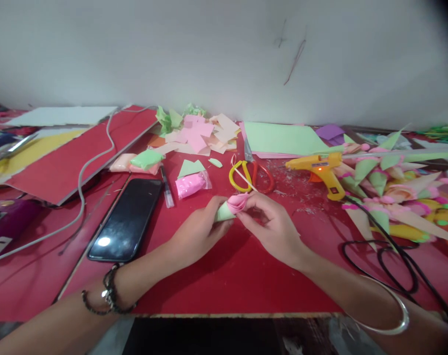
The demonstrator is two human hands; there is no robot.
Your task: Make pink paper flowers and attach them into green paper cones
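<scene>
Between my two hands is a paper flower [238, 202] with rolled pink petals and a pale green wrap at its base. My left hand [201, 227] closes around the green base. The fingers of my right hand [270, 222] pinch the pink petals at the other side. Just beyond the flower lie scissors [263, 176] with one yellow and one red handle, and a thin pale strip crosses them. A small bag of bright pink clay-like material [191, 185] rests beyond my left hand, beside green paper pieces [191, 168].
A yellow glue gun [325, 170] with a lit orange light lies right, its black cord [390, 241] looping nearby. Paper flowers [390, 187] pile up behind it. Green sheets [283, 138] and paper scraps [197, 133] line the back. A phone [125, 222] lies left.
</scene>
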